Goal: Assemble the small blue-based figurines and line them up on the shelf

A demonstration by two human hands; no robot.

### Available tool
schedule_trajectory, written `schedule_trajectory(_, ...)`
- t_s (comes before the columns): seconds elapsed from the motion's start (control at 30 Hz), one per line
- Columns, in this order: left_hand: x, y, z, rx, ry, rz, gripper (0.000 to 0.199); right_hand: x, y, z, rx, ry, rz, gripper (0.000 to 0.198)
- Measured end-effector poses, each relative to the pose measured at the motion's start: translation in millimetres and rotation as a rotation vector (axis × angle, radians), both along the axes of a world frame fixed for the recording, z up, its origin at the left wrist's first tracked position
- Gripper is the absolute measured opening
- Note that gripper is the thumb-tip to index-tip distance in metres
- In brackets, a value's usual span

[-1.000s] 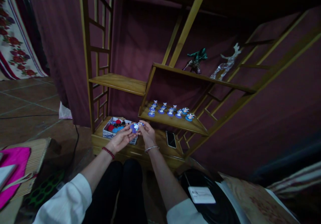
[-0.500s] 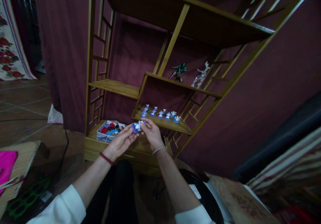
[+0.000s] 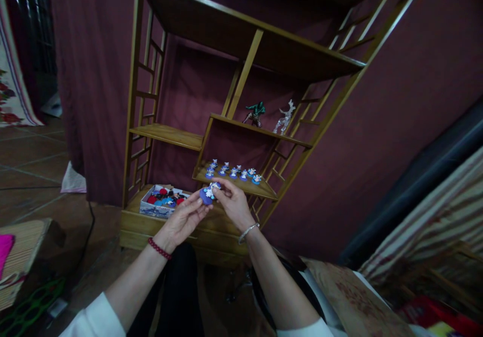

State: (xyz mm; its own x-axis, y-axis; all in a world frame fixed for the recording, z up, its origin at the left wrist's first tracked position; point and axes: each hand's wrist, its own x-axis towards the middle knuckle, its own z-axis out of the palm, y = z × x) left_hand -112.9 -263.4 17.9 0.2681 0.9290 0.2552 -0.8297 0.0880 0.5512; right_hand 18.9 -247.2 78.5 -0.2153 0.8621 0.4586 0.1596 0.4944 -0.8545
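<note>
1. Well to the left of the wooden shelf unit (image 3: 166, 135), a floral cloth (image 3: 8, 98) was hung; a pink item (image 3: 5, 250) was laid on a woven-topped table (image 3: 28, 241), its edge cut off by the view.
2. On the unit's bottom ledge, at its left end, an open box (image 3: 153, 209) was filled with small red, blue and black pieces; the print on its side was too small to be read.
3. In front of the unit, the purple base of a figurine (image 3: 209, 193) was gripped between the thumb and fingers of the left hand (image 3: 184, 221).
4. The same figurine's upper part was pinched by the right hand (image 3: 234, 203), which was ringed at the wrist by a silver bracelet (image 3: 249, 233).
5. On the unit's low right shelf, small figurines (image 3: 233, 173) were arranged in two rows; above them were placed a green figure (image 3: 257, 112) and a glassy deer (image 3: 285, 118).
6. To the unit's right, nearer the viewer, a brown sheet (image 3: 352, 291) was marked in reddish print, which could not be made out.
</note>
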Motion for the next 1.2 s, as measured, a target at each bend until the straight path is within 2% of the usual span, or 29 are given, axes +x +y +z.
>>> schedule_trajectory(0.4,18,-1,4.7,-0.041,-0.024,-0.043,0.026,21,-5,5,0.043,-0.143,-0.057,0.038)
schedule_trajectory(0.53,22,3,2.3,-0.066,-0.004,-0.045,0.027,27,0,5,0.042,-0.179,-0.07,0.034)
schedule_trajectory(0.87,24,15,-1.7,-0.139,0.0,-0.061,0.024,33,17,1,-0.016,-0.163,0.005,0.032)
schedule_trajectory(1.2,24,24,-7.8,-0.116,0.013,-0.078,0.024,29,24,0,-0.059,-0.175,0.013,0.03)
